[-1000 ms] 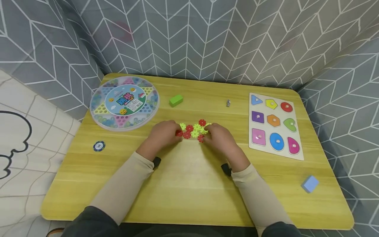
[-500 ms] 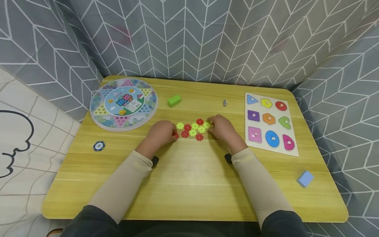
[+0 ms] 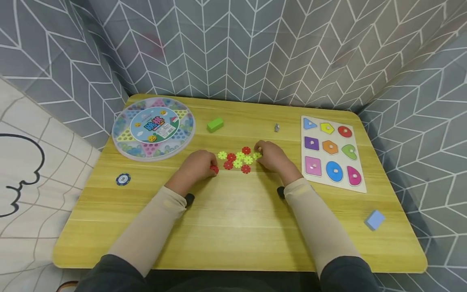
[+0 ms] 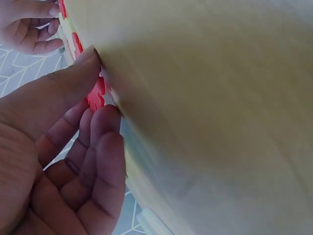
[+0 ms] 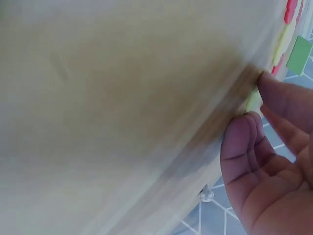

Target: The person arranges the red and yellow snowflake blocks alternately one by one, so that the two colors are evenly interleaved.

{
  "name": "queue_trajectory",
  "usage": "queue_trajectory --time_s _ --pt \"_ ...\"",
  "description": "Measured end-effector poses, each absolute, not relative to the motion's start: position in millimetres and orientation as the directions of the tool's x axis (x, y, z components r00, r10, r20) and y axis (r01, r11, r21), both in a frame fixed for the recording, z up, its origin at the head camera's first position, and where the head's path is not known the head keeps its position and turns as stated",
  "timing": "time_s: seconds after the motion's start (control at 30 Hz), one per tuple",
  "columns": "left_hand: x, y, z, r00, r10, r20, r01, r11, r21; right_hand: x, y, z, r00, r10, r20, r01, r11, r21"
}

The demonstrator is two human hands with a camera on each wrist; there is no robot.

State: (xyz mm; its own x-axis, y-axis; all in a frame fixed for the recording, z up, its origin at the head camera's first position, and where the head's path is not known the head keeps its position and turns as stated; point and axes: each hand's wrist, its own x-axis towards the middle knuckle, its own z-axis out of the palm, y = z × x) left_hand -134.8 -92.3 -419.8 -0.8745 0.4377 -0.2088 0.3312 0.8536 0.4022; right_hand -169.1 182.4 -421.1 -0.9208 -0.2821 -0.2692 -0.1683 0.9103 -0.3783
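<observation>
Near the middle of the table, several red and yellow-green flower-shaped plastic discs (image 3: 238, 163) lie flat in a loose group. At its left end my left hand (image 3: 198, 165) pinches a red disc (image 3: 214, 169) by thumb and fingers; the left wrist view shows that red disc (image 4: 97, 95) between the tips. My right hand (image 3: 273, 156) is at the group's right end, with thumb and fingers on a yellow-green disc (image 3: 257, 155). Just an edge of this yellow-green disc (image 5: 253, 101) shows in the right wrist view, the rest hidden by the fingers.
Behind the left hand lies a round Chinese checkers box (image 3: 153, 129). A green block (image 3: 215, 125) and a small silvery object (image 3: 277, 127) sit farther back. The shape puzzle board (image 3: 320, 155) and blue block (image 3: 374, 220) are rightward; a poker chip (image 3: 123, 179) is at left.
My left hand has drawn the red disc slightly left, away from the other discs. The right hand has shifted off a red disc at the near side and stays at the yellow-green one.
</observation>
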Motion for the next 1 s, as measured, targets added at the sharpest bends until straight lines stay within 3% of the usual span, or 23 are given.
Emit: queue_trajectory --time_s 0.3,0.43,0.63,0.8,1.0 --pt "-133 -106 -424 -0.862 0.448 -0.235 0.246 0.777 0.579 -171 188 -417 -0.911 -0.281 -0.302 -0.143 0.902 -0.408" --pt "-135 -120 -428 -0.847 0.469 -0.251 0.193 0.711 0.676 -165 193 -416 -0.938 -0.243 -0.249 -0.083 0.851 -0.519" --pt "-124 -149 -418 -0.831 0.447 -0.332 -0.04 0.546 0.837 -145 177 -408 -0.939 -0.269 -0.216 -0.01 0.646 -0.763" --pt "-111 -172 -408 -0.826 0.432 -0.362 -0.112 0.504 0.856 -122 137 -396 -0.874 -0.428 -0.228 -0.042 0.535 -0.844" --pt "-100 -196 -417 -0.821 0.411 -0.395 -0.089 0.593 0.801 -110 84 -399 -0.804 -0.534 -0.261 -0.101 0.554 -0.826"
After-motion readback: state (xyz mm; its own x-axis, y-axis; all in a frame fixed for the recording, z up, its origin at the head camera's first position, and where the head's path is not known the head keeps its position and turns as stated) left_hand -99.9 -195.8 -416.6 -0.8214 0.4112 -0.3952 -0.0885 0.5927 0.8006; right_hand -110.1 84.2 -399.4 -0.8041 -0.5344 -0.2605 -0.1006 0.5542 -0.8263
